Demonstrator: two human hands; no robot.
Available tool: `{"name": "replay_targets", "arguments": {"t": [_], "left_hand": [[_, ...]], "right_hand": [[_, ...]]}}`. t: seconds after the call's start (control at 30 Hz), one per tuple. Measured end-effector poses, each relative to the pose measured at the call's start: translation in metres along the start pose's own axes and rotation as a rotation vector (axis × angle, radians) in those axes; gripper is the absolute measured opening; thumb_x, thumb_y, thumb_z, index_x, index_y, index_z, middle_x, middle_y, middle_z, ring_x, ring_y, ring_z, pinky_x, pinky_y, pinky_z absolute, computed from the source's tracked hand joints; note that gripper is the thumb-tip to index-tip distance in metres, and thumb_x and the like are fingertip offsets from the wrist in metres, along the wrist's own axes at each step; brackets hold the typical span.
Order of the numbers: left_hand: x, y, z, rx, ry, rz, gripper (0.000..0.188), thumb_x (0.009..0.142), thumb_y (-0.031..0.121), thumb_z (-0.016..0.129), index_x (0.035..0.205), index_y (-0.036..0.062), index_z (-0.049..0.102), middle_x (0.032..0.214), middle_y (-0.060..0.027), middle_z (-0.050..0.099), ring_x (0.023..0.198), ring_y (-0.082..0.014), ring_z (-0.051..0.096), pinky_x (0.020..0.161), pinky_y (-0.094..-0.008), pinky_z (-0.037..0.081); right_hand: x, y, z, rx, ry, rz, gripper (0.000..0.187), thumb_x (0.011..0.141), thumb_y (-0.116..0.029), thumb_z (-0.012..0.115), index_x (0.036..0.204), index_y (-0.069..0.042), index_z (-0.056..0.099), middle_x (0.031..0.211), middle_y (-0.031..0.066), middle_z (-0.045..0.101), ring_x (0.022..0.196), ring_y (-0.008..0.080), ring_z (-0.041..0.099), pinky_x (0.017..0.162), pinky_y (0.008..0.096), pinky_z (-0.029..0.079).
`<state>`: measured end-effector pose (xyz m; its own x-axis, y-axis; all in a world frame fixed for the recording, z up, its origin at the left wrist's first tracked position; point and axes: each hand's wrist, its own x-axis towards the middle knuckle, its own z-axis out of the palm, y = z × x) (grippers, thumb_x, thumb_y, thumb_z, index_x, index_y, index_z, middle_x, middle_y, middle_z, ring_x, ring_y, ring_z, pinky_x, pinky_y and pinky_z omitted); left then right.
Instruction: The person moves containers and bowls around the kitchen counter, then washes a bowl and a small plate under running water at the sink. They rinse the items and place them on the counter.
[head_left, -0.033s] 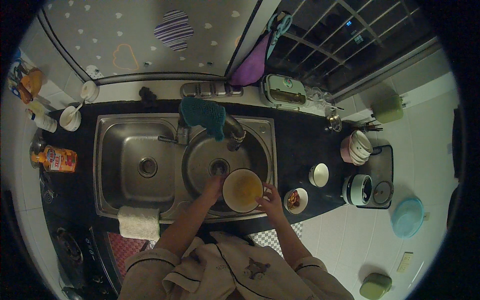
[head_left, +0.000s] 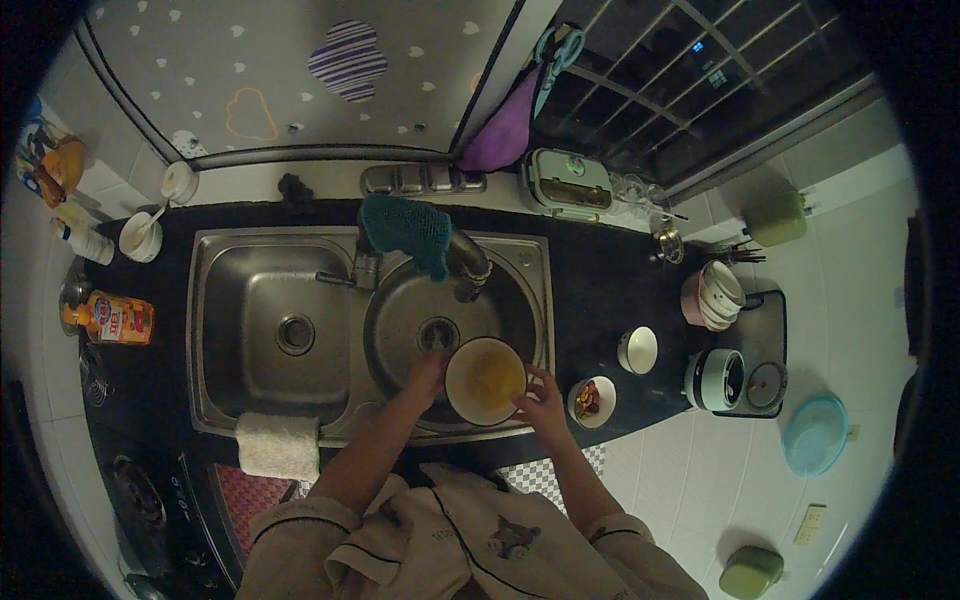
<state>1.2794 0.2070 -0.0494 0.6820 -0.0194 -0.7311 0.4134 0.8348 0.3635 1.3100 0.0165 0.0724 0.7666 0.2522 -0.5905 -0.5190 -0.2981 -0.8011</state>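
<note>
Between my two hands a pale bowl (head_left: pixel 460 378) is held over the front right of the round sink basin (head_left: pixel 395 320). Yellowish liquid (head_left: pixel 495 381) shows inside it. My left hand (head_left: pixel 428 379) grips the bowl's left side, its fingertips partly hidden by the bowl. On the right rim, my right hand (head_left: pixel 541 405) is closed, with the thumb near the edge. Just to the right of that hand, a small white bowl (head_left: pixel 577 406) of brown food pieces stands on the dark counter. Another small pale bowl (head_left: pixel 638 351) sits farther right.
A tap (head_left: pixel 470 272) with a teal mesh cloth (head_left: pixel 410 230) over it reaches above the round basin. Left lies a square basin (head_left: pixel 240 320), a towel (head_left: pixel 278 446) on its front edge. An orange bottle (head_left: pixel 122 318) stands far left; stacked bowls (head_left: pixel 718 292) stand right.
</note>
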Motion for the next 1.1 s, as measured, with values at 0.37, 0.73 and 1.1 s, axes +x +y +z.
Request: {"name": "replay_targets", "arguments": {"t": [0.37, 0.73, 1.1], "left_hand": [[0.0, -0.01, 0.002, 0.054, -0.049, 0.05, 0.026, 0.087, 0.028, 0.046, 0.09, 0.0071, 0.061, 0.079, -0.0017, 0.06, 0.065, -0.0112, 0.055, 0.054, -0.0254, 0.042], [0.004, -0.012, -0.002, 0.048, -0.132, -0.016, 0.025, 0.087, 0.022, 0.045, 0.103, 0.0056, 0.057, 0.093, -0.0042, 0.06, 0.08, -0.0149, 0.057, 0.068, -0.029, 0.048], [0.003, -0.012, 0.001, 0.023, -0.138, -0.007, 0.027, 0.089, 0.023, 0.044, 0.105, 0.0037, 0.055, 0.097, -0.0062, 0.059, 0.084, -0.0164, 0.058, 0.069, -0.0299, 0.05]], "right_hand": [[-0.001, -0.008, 0.003, -0.018, 0.018, -0.059, 0.064, 0.071, -0.013, 0.071, 0.124, -0.008, 0.036, 0.102, 0.0144, 0.049, 0.087, 0.0222, 0.058, 0.065, 0.0329, 0.056], [0.009, 0.002, -0.002, -0.171, 0.041, -0.188, 0.067, 0.068, -0.018, 0.075, 0.122, -0.007, 0.037, 0.094, 0.0115, 0.049, 0.077, 0.0179, 0.056, 0.053, 0.03, 0.054], [0.012, 0.0, -0.001, -0.377, 0.059, -0.29, 0.063, 0.069, -0.017, 0.073, 0.121, -0.007, 0.039, 0.092, 0.0111, 0.049, 0.077, 0.0165, 0.056, 0.054, 0.0284, 0.055]]}}
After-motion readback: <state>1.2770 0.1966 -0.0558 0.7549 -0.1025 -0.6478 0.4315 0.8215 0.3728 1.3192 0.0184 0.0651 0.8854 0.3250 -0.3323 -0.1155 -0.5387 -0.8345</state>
